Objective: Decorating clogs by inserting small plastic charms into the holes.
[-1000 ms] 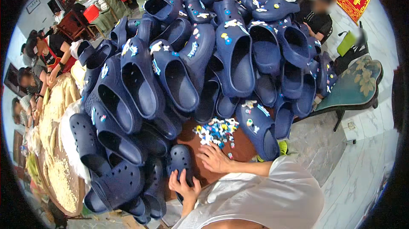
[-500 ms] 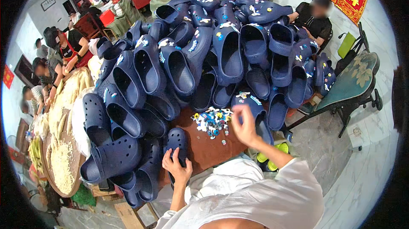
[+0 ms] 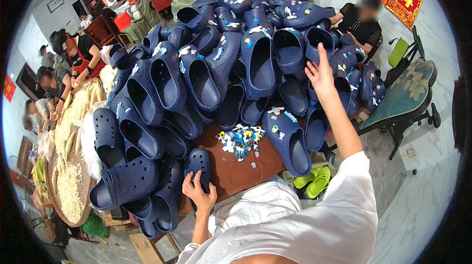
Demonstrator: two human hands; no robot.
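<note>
A plain navy clog (image 3: 198,162) with round holes stands at the table's near left, and my left hand (image 3: 200,193) grips it with fingers curled over its side. My right hand (image 3: 322,77) reaches far out over the right of the pile, fingers stretched and nothing in them. Its fingertips are at a navy clog (image 3: 318,42); whether they touch it I cannot tell. Small shoe charms (image 3: 241,141) in blue, white, yellow and black lie heaped mid-table. Right of them rests a navy clog with charms on it (image 3: 285,134).
Navy clogs, many bearing charms, are piled across the brown table (image 3: 221,166). A round tray of corn kernels (image 3: 71,190) stands at left, with people working beside it. An office chair (image 3: 408,89) and a seated person (image 3: 361,26) are at right. Lime-green shoes (image 3: 318,181) lie below.
My right hand has moved up and away to the right, from beside the charms to the pile, its fingers now stretched out. My left hand stays on the plain clog.
</note>
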